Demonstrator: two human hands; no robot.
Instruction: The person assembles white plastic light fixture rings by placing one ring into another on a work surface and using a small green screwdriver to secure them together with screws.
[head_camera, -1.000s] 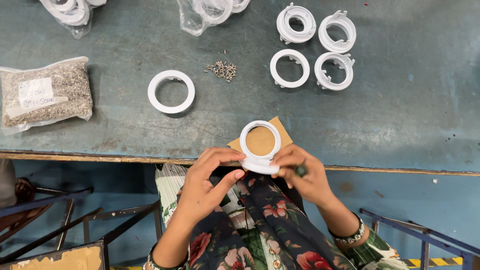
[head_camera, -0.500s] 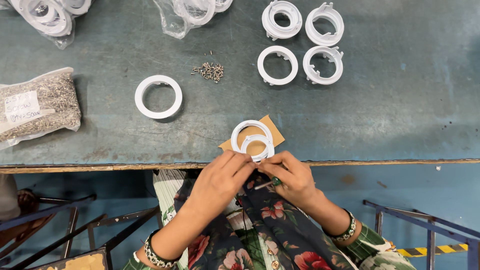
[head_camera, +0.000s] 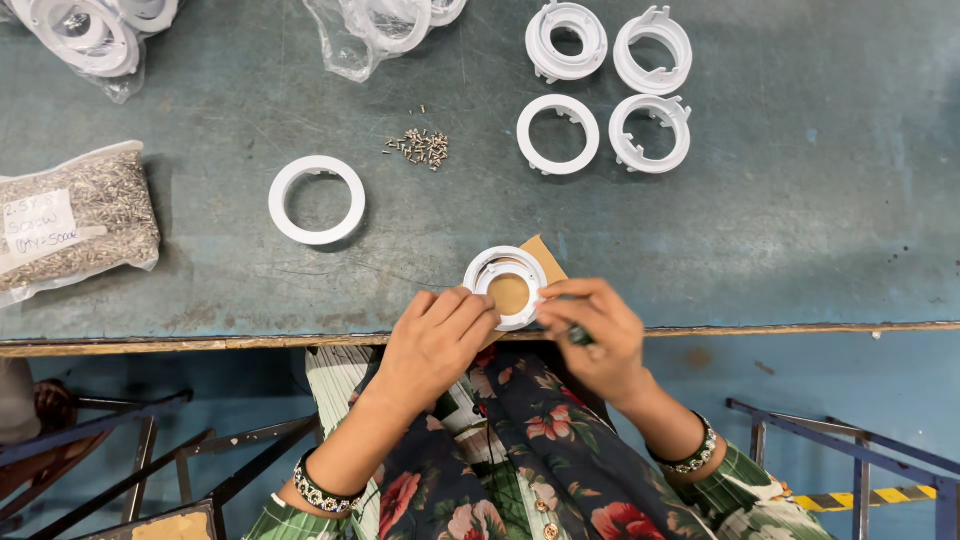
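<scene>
A white plastic ring (head_camera: 506, 288) rests on a small brown card (head_camera: 545, 263) at the near edge of the teal table (head_camera: 800, 230). My left hand (head_camera: 435, 340) grips the ring's lower left rim with its fingertips. My right hand (head_camera: 590, 335) pinches the ring's right rim and also holds a small dark green tool, mostly hidden in the fingers. A little heap of small metal screws (head_camera: 420, 147) lies further back.
A lone white ring (head_camera: 316, 199) lies to the left. Several white rings (head_camera: 604, 88) sit in a group at the back right. A clear bag of screws (head_camera: 75, 215) is at far left; bags of rings (head_camera: 90, 30) lie along the back edge.
The ring has come down flat onto the brown card. Both hands have closed in on its rim from either side.
</scene>
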